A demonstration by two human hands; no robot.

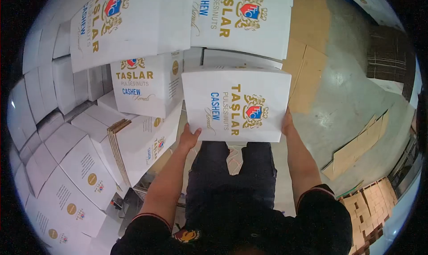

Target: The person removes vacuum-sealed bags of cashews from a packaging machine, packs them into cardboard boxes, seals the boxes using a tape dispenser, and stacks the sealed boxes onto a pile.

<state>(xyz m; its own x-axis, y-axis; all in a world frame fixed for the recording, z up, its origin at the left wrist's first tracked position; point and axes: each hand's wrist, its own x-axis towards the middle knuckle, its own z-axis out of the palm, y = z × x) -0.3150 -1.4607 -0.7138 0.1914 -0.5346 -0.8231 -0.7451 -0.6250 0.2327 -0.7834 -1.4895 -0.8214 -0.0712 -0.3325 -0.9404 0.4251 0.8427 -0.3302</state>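
Note:
In front of my body I hold a white cardboard box (198, 99) printed with TAŞLAR, a crest and "Cashew Kernels", its lettering turned sideways. My left hand (189, 136) grips its lower left corner, thumb on the near face and the other fingers partly hidden. At the lower right side my right hand (287, 122) is pressed against the edge, most of its fingers out of sight. Just beyond the held box lies another white box (243, 57). A similar printed box (142, 97) stands tilted to its left, nearest my left hand.
Large white boxes (171, 23) are stacked at the top, and several more (76, 188) fill the left side. Folded flat cartons (119, 152) lean there. Brown cardboard sheets (307, 72) lie at the right, with a loose strip (356, 143) on the grey floor (343, 108).

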